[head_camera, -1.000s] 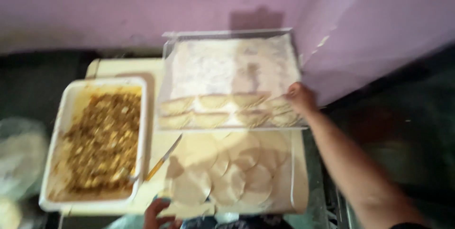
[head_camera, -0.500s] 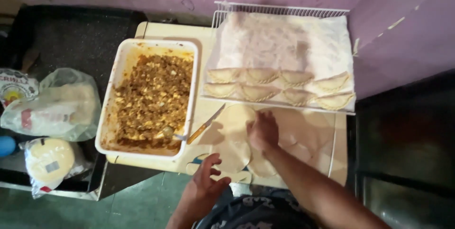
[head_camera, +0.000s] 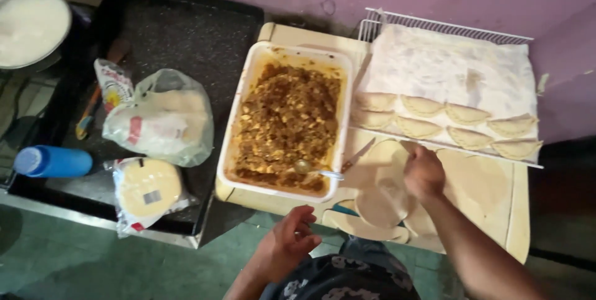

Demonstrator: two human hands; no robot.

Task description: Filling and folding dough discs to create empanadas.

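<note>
My right hand [head_camera: 423, 173] rests on a round dough disc [head_camera: 380, 204], one of several flat discs spread on the cream table [head_camera: 518, 225]. My left hand [head_camera: 290, 241] hovers at the table's near edge with loosely curled fingers and nothing in it. A white rectangular dish of brown minced filling [head_camera: 285, 123] sits left of the discs, with a spoon [head_camera: 313, 170] lying in its near end. Several folded half-moon pastries [head_camera: 447, 123] lie in two rows on a paper-lined white wire rack [head_camera: 447, 27].
A knife [head_camera: 359, 154] lies between dish and discs. A black tray [head_camera: 180, 33] to the left holds a plastic bag [head_camera: 162, 117], a packet of dough discs [head_camera: 148, 191] and a blue bottle [head_camera: 53, 161]. A white pot [head_camera: 31, 27] sits at the far left. The pink wall stands behind.
My right hand has come back from the rack's right edge down onto the dough discs. My left hand stays at the table's near edge. The view has swung left, showing the black tray.
</note>
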